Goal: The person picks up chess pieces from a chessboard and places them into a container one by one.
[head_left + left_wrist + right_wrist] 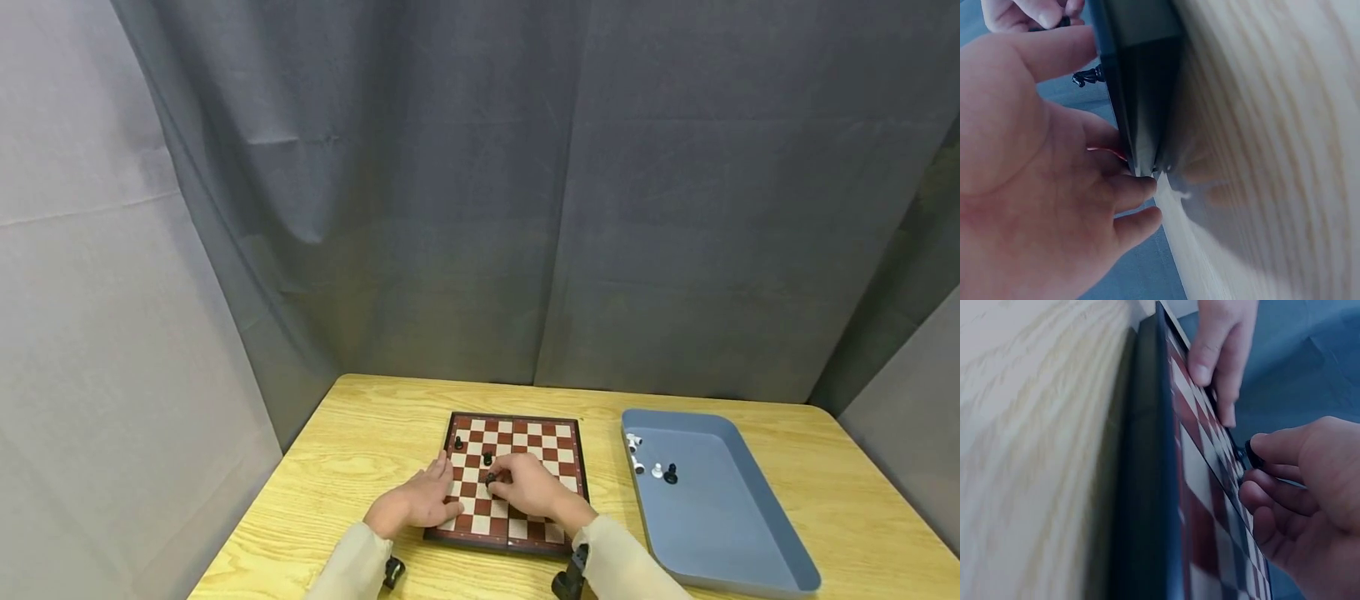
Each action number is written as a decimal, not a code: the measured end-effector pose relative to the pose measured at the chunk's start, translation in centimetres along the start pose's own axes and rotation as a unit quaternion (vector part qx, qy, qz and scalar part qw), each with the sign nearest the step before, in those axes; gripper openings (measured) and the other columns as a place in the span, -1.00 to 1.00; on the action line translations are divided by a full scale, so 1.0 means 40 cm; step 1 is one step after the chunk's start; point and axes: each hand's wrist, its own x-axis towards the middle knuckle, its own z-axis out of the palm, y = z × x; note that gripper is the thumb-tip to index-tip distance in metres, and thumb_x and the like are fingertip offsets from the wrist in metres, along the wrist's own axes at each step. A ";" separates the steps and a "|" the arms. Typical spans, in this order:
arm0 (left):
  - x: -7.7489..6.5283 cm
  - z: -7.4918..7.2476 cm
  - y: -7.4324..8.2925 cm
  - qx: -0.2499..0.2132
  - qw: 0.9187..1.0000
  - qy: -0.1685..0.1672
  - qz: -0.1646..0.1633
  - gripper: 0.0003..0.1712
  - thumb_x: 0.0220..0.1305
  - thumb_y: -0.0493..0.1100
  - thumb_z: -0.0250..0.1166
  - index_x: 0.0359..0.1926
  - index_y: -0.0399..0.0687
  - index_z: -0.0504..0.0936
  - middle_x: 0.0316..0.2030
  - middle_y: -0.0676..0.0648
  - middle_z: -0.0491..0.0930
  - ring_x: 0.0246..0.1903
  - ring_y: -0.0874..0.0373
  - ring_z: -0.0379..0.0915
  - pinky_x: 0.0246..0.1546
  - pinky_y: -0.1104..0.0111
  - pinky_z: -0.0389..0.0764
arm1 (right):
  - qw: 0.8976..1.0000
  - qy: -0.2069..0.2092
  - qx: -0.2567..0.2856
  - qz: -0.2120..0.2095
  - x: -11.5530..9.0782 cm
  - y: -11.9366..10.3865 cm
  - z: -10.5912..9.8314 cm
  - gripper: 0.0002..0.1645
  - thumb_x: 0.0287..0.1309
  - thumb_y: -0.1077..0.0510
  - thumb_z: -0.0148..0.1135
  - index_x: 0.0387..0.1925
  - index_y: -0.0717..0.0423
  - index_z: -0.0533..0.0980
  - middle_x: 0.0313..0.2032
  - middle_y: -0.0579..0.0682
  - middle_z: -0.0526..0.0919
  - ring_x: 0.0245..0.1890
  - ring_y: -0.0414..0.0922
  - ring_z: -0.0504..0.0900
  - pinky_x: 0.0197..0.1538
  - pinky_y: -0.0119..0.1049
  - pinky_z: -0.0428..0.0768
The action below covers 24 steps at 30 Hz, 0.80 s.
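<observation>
A red-and-white chessboard [480,525] with a dark rim lies on the wooden table. My right hand [531,486] pinches a black chess piece [491,479] between thumb and fingertips, over the board's middle; in the right wrist view the piece [1252,455] is at the board's surface, its base hidden. My left hand [422,497] rests on the board's left edge, thumb and fingers fairly straight. Two more black chess pieces stand on the board: one near the far left corner [459,443], another just beyond my right fingertips [487,458].
To the right of the board sits a blue-grey tray [720,542]. Along its left side are several white chess pieces [657,471] and a black chess piece [671,474], some lying on their sides. A grey curtain [450,208] hangs behind the table [360,433].
</observation>
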 end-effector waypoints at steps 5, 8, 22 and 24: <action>-0.003 -0.002 0.002 -0.001 1.000 0.006 0.000 -0.10 0.37 0.14 0.05 0.42 -0.41 -0.03 0.44 -0.33 -0.24 0.42 -0.11 -0.25 0.35 0.03 -0.02 | 1.000 0.012 0.000 0.011 -0.029 0.020 -0.040 -0.83 0.22 0.15 0.22 -0.20 0.13 0.60 -0.41 -0.21 0.57 -0.44 -0.31 0.51 -0.40 -0.35 0.52; -0.004 -0.002 0.001 0.000 1.000 0.006 0.003 -0.10 0.36 0.14 0.06 0.42 -0.42 -0.03 0.44 -0.34 -0.24 0.42 -0.12 -0.25 0.35 0.02 -0.02 | 1.000 0.023 -0.002 0.019 -0.048 0.035 -0.062 -0.82 0.21 0.16 0.22 -0.19 0.15 0.60 -0.41 -0.19 0.58 -0.44 -0.29 0.52 -0.40 -0.34 0.53; -0.007 -0.001 -0.002 -0.004 1.000 -0.001 0.001 -0.09 0.36 0.16 0.06 0.42 -0.41 -0.03 0.44 -0.34 -0.23 0.42 -0.11 -0.25 0.35 0.02 -0.02 | 0.995 0.081 -0.020 0.055 -0.123 0.125 -0.193 -0.84 0.20 0.19 0.23 -0.21 0.17 0.60 -0.43 -0.18 0.57 -0.45 -0.26 0.51 -0.43 -0.34 0.50; -0.007 -0.003 -0.003 -0.005 1.000 -0.001 0.000 -0.09 0.36 0.16 0.07 0.42 -0.40 -0.03 0.44 -0.33 -0.23 0.42 -0.10 -0.25 0.35 0.03 -0.02 | 0.994 0.086 -0.023 0.067 -0.134 0.132 -0.212 -0.86 0.21 0.19 0.22 -0.21 0.16 0.60 -0.43 -0.18 0.56 -0.44 -0.24 0.50 -0.43 -0.32 0.49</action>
